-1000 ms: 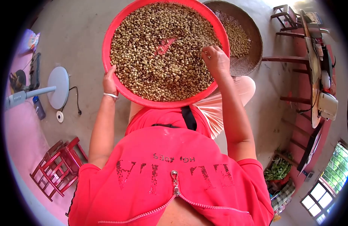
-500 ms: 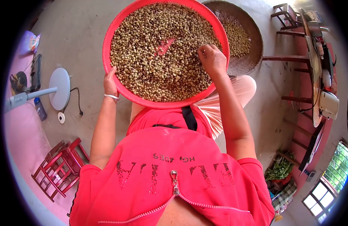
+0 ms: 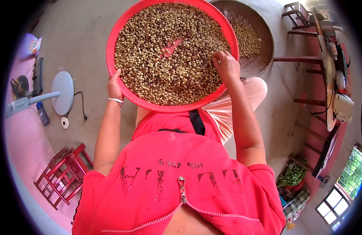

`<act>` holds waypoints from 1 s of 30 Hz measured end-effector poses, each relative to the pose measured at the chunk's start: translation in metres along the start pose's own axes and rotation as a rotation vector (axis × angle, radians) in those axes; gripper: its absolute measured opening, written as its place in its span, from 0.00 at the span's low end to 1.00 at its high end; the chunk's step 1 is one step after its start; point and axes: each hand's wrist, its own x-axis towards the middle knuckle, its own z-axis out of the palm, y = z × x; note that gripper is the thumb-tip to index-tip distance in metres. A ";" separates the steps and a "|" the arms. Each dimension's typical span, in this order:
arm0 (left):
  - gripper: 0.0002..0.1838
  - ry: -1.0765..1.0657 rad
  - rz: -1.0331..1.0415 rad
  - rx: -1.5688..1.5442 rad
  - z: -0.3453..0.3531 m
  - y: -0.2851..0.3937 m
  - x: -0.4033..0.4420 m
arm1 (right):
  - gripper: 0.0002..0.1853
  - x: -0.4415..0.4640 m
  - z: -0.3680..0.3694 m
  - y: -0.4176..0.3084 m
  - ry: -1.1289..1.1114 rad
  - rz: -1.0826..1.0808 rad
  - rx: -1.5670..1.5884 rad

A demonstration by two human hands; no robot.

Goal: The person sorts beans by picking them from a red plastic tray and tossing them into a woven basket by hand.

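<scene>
A round red tray (image 3: 111, 47) rests over my lap, covered by brown and greenish beans (image 3: 149, 70), with a small bare patch of red mesh near its middle. My left hand (image 3: 115, 85) grips the tray's rim at the lower left, thumb on top and the other fingers hidden underneath. Over the beans near the right rim is my right hand (image 3: 226, 67), fingers bent and pinched together. Whatever lies between those fingertips is too small to make out.
Behind the tray at the right, a round woven basket (image 3: 267, 43) on the floor holds paler beans. Red stools (image 3: 65, 172) and a fan base (image 3: 63, 93) stand left. A wooden table (image 3: 329, 78) and leafy greens (image 3: 292, 174) are at the right.
My right hand moved slightly left, then back right and a little lower over the beans. My left hand has stayed on the rim.
</scene>
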 end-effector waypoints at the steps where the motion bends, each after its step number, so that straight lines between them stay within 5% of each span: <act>1: 0.19 0.004 0.005 0.013 -0.001 0.000 0.001 | 0.09 0.000 0.001 0.000 -0.021 -0.005 -0.025; 6: 0.19 -0.006 0.031 0.036 0.004 0.004 -0.005 | 0.09 0.004 -0.014 0.004 -0.026 -0.010 -0.037; 8: 0.19 0.008 0.025 0.039 0.002 0.001 -0.003 | 0.08 0.015 -0.026 0.016 0.349 0.162 0.174; 12: 0.19 -0.010 0.008 0.024 0.001 0.001 -0.002 | 0.08 0.021 -0.041 0.032 0.486 0.283 0.015; 16: 0.20 -0.028 0.002 0.033 0.005 0.004 -0.004 | 0.10 0.005 -0.016 -0.001 -0.020 -0.002 -0.008; 24: 0.20 -0.037 -0.005 0.034 0.012 0.010 -0.011 | 0.09 0.003 -0.001 -0.003 -0.078 0.004 0.027; 28: 0.19 0.016 0.034 0.035 0.005 0.002 -0.005 | 0.06 0.016 -0.024 0.015 0.421 0.174 0.199; 30: 0.19 0.002 0.024 0.019 0.003 0.001 -0.004 | 0.07 0.021 -0.042 0.028 0.569 0.193 0.013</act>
